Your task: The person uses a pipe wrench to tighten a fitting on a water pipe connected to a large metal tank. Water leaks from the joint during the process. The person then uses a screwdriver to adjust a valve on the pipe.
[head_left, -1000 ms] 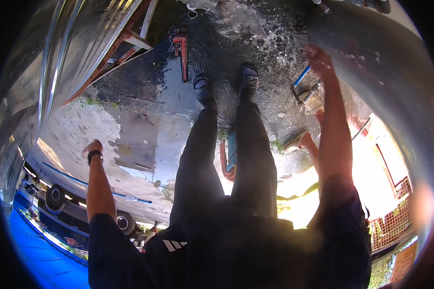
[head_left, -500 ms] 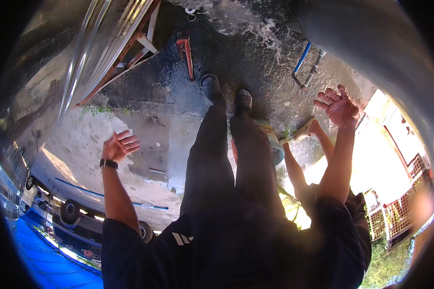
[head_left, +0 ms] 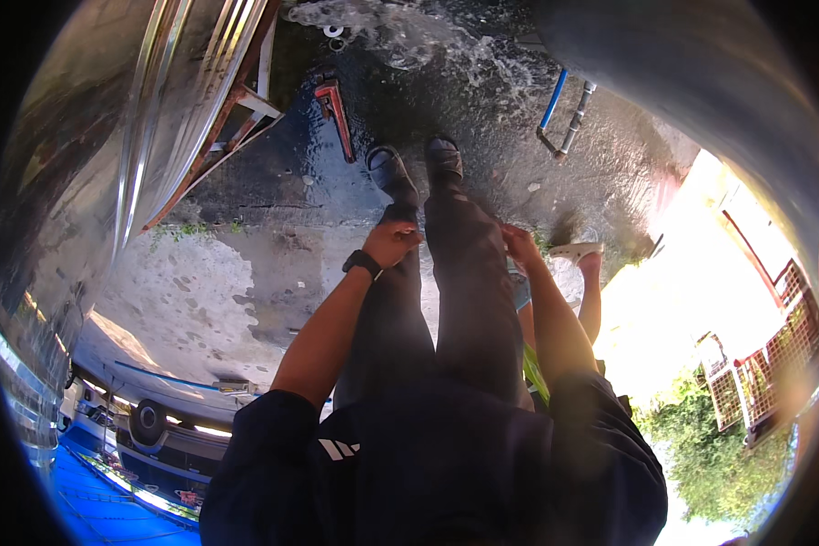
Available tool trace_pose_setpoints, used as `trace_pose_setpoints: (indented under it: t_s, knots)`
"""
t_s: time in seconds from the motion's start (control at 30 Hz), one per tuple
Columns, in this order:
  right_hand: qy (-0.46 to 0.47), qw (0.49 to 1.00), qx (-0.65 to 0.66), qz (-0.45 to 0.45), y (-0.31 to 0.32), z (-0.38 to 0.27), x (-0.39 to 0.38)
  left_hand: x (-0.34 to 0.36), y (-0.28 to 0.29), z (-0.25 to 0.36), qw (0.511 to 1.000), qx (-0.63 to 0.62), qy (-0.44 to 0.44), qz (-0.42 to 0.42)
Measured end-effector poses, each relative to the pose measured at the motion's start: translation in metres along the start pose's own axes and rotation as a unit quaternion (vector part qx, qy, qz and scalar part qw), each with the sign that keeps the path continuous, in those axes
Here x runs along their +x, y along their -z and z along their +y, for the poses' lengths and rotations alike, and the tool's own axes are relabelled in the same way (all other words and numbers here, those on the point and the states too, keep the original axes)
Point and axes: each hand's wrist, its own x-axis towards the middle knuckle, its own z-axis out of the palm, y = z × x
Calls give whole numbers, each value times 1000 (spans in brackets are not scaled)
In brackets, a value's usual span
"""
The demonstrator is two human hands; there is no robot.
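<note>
My left hand [head_left: 393, 243], with a dark watch [head_left: 363, 265] at the wrist, is closed at the knee of my left trouser leg [head_left: 387, 314] and seems to pinch the dark cloth. Against the outer side of my right trouser leg [head_left: 471, 300], my right hand [head_left: 519, 246] has its fingers bent in on the fabric. The hands partly hide the cloth they hold. Ahead of my sandals [head_left: 443, 159], a red pipe wrench [head_left: 338, 123] lies on the wet concrete.
Water [head_left: 409, 41] splashes across the floor ahead, near a white ring [head_left: 334, 32]. A blue pipe [head_left: 552, 98] and a grey elbowed pipe [head_left: 576, 123] lie beneath a large rounded tank [head_left: 692, 82]. A rusty metal stand [head_left: 237, 109] is at left. Another person's sandalled foot [head_left: 576, 250] is at right.
Both hands have come inward from out at the sides to my trouser legs, and their fingers have closed. My feet have shifted, the right one forward. More water spreads ahead.
</note>
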Motion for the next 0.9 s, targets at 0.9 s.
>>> trace_pose_setpoints:
  t_s: [0.9]
  knots:
    - [222,928,-293,53,-18,15,-68,-18,-41,29,989,-113,-35,-84]
